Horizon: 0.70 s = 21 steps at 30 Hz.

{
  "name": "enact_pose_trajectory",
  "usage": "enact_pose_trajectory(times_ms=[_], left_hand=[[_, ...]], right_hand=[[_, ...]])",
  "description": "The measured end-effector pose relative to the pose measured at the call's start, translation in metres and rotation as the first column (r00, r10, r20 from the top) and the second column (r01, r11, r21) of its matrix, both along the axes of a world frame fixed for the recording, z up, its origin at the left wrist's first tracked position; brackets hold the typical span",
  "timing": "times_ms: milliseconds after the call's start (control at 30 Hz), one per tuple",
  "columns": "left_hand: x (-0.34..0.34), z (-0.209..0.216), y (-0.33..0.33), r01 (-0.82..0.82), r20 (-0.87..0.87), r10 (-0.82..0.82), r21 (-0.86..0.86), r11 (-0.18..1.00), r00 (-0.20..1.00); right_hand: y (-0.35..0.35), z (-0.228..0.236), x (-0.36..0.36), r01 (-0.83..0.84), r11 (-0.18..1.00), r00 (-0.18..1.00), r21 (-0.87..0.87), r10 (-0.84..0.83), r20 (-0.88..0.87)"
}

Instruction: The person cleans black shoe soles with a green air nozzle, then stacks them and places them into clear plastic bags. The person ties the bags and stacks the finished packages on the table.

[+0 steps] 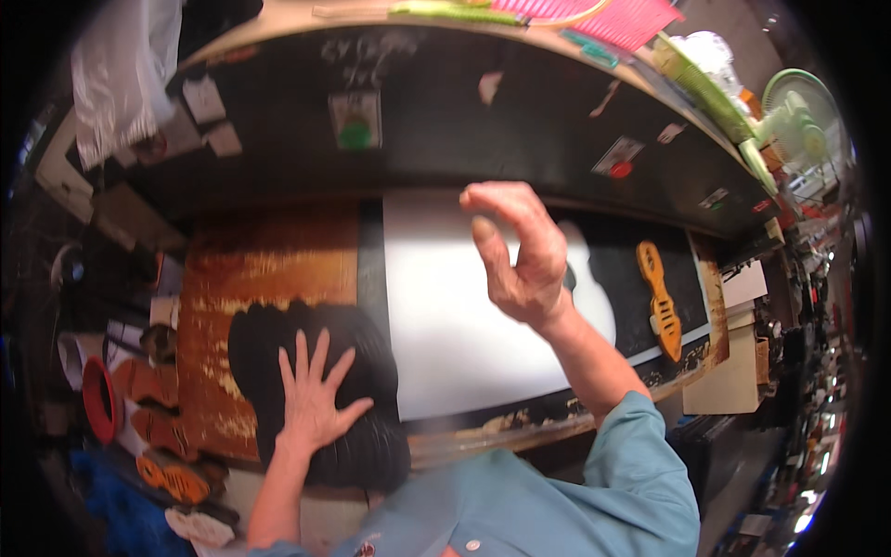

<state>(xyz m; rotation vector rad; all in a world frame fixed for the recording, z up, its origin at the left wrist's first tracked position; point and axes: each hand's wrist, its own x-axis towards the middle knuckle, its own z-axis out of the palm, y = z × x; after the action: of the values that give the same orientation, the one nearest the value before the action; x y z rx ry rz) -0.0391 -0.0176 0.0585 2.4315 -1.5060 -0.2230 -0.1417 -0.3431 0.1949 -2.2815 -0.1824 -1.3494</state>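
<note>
My left hand (314, 401) lies flat with its fingers spread on a pile of black, wavy-edged flat pieces (376, 348). That pile rests on the left part of the worktable, over worn brown wood (269, 251). My right hand (524, 255) is raised over a bright white sheet (436, 316), its thumb and fingers curved apart with nothing visible between them. A white piece with a rounded outline (599, 302) shows beyond my right wrist, partly covered by the arm. Farther right, an orange sole-shaped template (660, 302) with slots lies on the black surface.
A dark upright panel (483, 121) closes off the table's far side. Green and pink plastic baskets (603, 20) sit on its top ledge. A green fan (800, 125) stands at the far right. More sole-shaped templates (174, 478) and a red-rimmed round object (100, 399) are at the left.
</note>
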Motion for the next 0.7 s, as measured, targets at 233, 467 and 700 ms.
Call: enact_pose_trajectory(times_ms=[233,467,700], left_hand=[[0.016,-0.021,0.028,0.016,0.087,-0.009,-0.082,0.996,0.996],[0.051,-0.045,0.068,-0.252,0.322,0.292,-0.16,0.954,0.9],[0.044,-0.033,0.055,-0.223,0.433,0.27,-0.157,0.962,0.86]], right_hand=[[-0.1,0.124,0.129,0.433,0.775,0.901,-0.461,-0.365,0.234],[-0.155,0.155,0.183,0.228,0.831,0.616,-0.507,-0.526,-0.586],[-0.113,0.164,0.114,0.391,0.607,0.697,-0.692,-0.686,-0.208]])
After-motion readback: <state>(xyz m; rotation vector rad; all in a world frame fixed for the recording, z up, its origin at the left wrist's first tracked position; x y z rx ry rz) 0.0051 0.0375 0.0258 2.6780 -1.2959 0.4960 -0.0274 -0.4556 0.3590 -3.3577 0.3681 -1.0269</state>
